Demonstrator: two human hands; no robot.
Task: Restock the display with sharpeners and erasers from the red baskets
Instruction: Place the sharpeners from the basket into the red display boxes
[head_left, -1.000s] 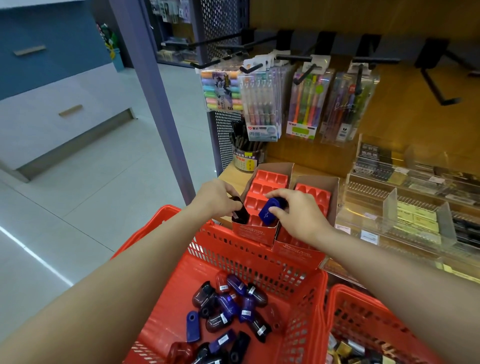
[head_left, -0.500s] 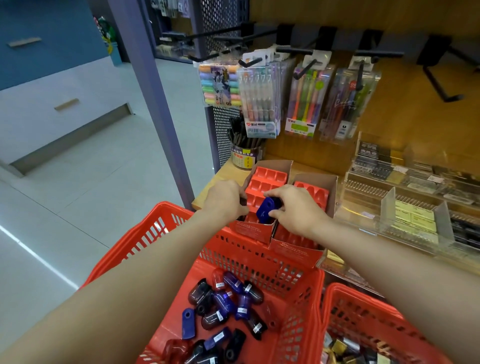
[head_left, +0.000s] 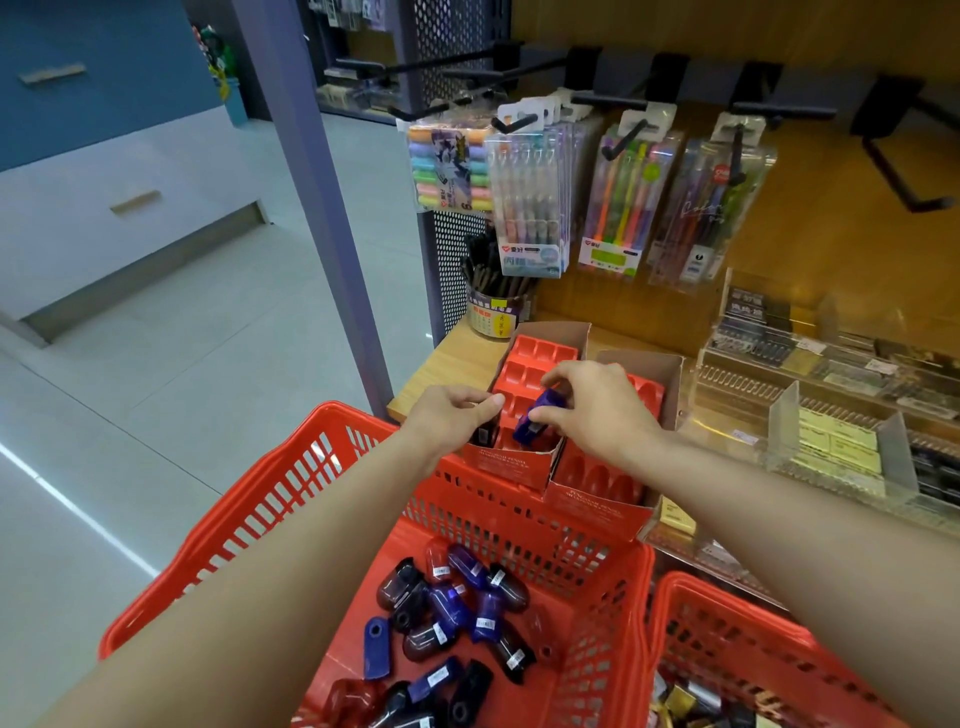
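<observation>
Two red display boxes with moulded slots stand on the wooden shelf, the left box (head_left: 540, 358) and the right box (head_left: 597, 483). My right hand (head_left: 597, 410) pinches a blue sharpener (head_left: 537, 418) over the front slots of the left box. My left hand (head_left: 452, 415) holds a black sharpener (head_left: 485, 434) at the box's front left corner, mostly hidden by my fingers. Below my arms a red basket (head_left: 260, 509) holds several blue, black and dark red sharpeners (head_left: 452, 608). A second red basket (head_left: 737, 618) at lower right holds small gold and black items.
Packs of pens and highlighters (head_left: 530, 197) hang on hooks above the shelf. A cup of pens (head_left: 493, 306) stands behind the boxes. Clear acrylic trays (head_left: 831, 431) with stationery fill the shelf to the right. A purple post (head_left: 317, 197) rises at the shelf's left edge.
Both hands have lowered their sharpeners toward the front slots of the left box. The blue sharpener has tilted downward. The view has shifted slightly closer.
</observation>
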